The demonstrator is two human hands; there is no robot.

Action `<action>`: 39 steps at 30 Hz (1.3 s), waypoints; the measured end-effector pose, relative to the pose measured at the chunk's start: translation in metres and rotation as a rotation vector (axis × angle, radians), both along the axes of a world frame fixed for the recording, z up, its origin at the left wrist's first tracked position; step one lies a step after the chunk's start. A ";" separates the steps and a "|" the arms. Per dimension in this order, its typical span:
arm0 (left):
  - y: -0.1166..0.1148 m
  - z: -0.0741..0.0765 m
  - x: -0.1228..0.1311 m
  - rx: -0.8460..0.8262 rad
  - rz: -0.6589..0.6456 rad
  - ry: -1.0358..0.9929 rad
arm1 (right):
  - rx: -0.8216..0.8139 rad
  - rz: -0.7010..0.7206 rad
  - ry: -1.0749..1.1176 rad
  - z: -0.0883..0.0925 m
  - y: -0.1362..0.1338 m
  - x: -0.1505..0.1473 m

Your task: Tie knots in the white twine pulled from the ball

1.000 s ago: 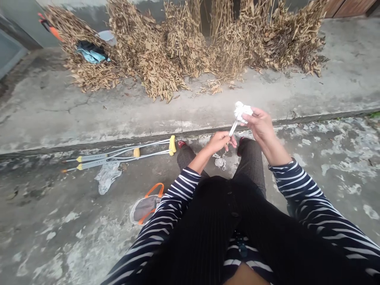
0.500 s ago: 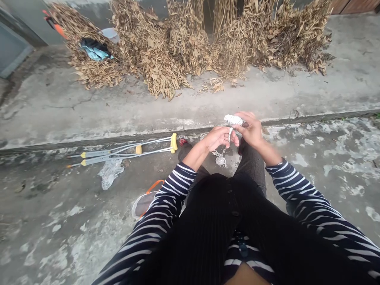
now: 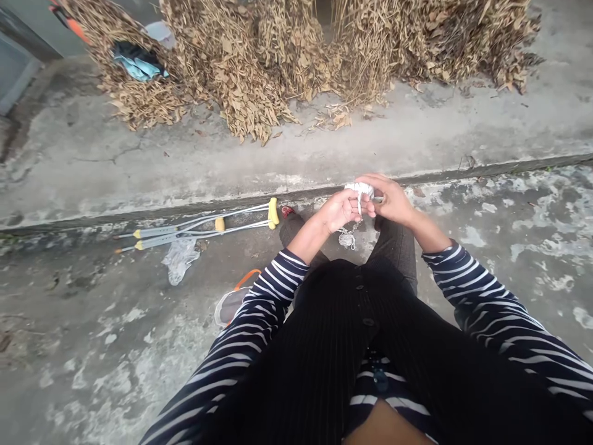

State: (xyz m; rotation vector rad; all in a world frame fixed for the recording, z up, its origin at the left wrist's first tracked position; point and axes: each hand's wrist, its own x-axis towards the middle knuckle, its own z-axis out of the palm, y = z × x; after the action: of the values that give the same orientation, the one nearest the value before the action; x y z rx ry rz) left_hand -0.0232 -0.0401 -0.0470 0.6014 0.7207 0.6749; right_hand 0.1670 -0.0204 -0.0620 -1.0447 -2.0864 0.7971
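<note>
A wound bundle of white string (image 3: 356,186) is between my two hands, in front of my legs. My right hand (image 3: 390,199) is closed around the bundle from the right, partly covering it. From the left, my left hand (image 3: 341,211) has its fingers curled by the bundle, with a white strand running over them. Below the hands is a loose tangle of the same string (image 3: 346,239), joined to them by a thin strand. What the fingertips press on is partly hidden.
A pair of crutches (image 3: 204,230) with yellow pads lies on the concrete to the left, beside a clear plastic bag (image 3: 180,259). An orange-handled mesh item (image 3: 230,305) is near my left sleeve. Dried plant bundles (image 3: 278,68) lean along the raised step (image 3: 296,154).
My hands have come closer together, and the bundle has moved down against my left fingers. The view has shifted slightly, moving the crutches and plants in the picture.
</note>
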 end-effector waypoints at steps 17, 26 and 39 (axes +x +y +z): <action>0.009 -0.017 -0.008 0.331 0.064 0.135 | 0.481 -0.027 -0.529 0.086 0.027 0.023; 0.006 0.005 0.006 0.390 0.065 0.081 | 0.642 -0.003 -0.663 0.087 0.042 0.026; 0.008 0.035 -0.072 0.289 0.476 -0.068 | 0.448 0.015 -0.716 0.055 0.049 0.044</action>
State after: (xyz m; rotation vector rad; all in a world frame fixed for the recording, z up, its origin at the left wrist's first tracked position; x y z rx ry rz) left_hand -0.0948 -0.0326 -0.0116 0.6724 0.7140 1.2499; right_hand 0.2106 0.0282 -0.0073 -1.1541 -2.6820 -0.0933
